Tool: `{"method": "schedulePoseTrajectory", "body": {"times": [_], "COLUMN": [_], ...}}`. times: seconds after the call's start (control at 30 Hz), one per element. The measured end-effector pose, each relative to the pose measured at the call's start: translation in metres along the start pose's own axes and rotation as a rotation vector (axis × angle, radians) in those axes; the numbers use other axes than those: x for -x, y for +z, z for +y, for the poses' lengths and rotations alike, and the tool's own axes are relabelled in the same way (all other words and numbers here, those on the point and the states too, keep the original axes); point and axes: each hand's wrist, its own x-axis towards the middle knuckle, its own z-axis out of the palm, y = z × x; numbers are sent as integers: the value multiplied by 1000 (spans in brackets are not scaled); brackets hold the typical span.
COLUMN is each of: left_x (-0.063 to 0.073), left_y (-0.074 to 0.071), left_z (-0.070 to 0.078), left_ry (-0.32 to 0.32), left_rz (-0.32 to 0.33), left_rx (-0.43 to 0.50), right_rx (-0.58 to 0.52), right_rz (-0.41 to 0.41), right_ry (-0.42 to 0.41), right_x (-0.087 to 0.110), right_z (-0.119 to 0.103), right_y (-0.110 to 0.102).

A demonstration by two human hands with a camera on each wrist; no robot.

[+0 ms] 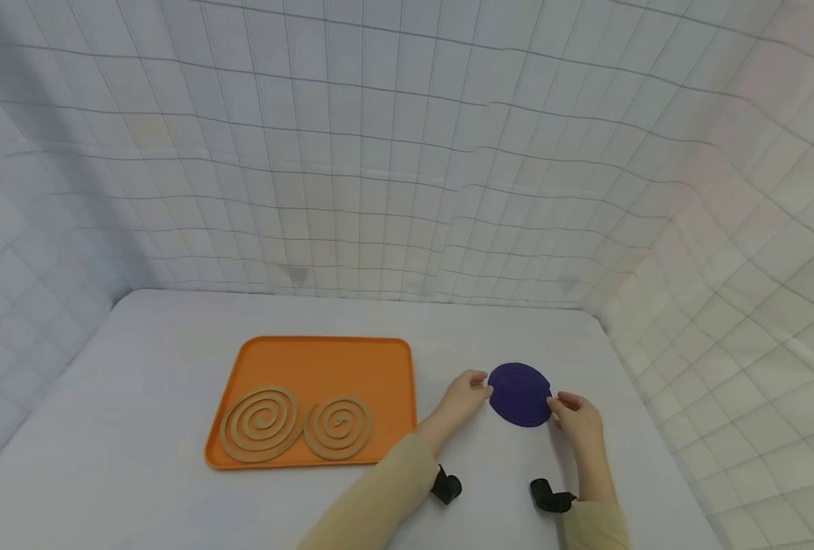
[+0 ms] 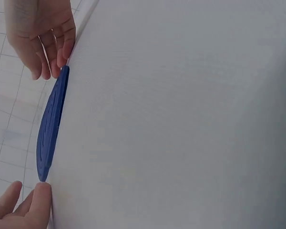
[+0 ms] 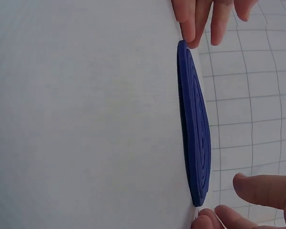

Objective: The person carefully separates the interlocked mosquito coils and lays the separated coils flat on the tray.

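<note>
A flat, round, dark blue spiral coil (image 1: 519, 394) lies on the white table between both hands. In the wrist views the coil (image 2: 52, 125) appears nearly edge-on, its grooves showing. My left hand (image 1: 463, 397) is at its left rim; in the left wrist view a fingertip of that hand (image 2: 31, 207) meets the rim. At the opposite side my right hand (image 1: 578, 418) has its fingers by the rim. The right wrist view has the thumb (image 3: 260, 188) standing apart from the coil (image 3: 195, 126). Neither hand is curled round it.
Left of the hands sits an orange tray (image 1: 331, 355) holding two tan spiral coils, a larger one (image 1: 261, 425) and a smaller one (image 1: 338, 428). White gridded fabric (image 1: 379, 191) hangs behind and at both sides of the table (image 1: 159, 367).
</note>
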Motion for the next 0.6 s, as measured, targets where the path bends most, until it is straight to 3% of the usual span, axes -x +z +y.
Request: {"method": "schedulePoseTrajectory", "body": {"times": [0.13,0.33,0.6], "left_x": [-6,-12,-14], "left_y": [5,7,6], "left_z": [-3,-5,-2], "left_ry": [22,36,-29], "left_rz": [-10,11,30], "left_rx": [11,51,110], "right_rx": [-7,82,-1], "right_rz": [23,36,64], "right_ry": [-15,-3,30], "right_x": [-4,-5,-4], "right_z": [0,-2,-2], "right_y": [2,5,4]}}
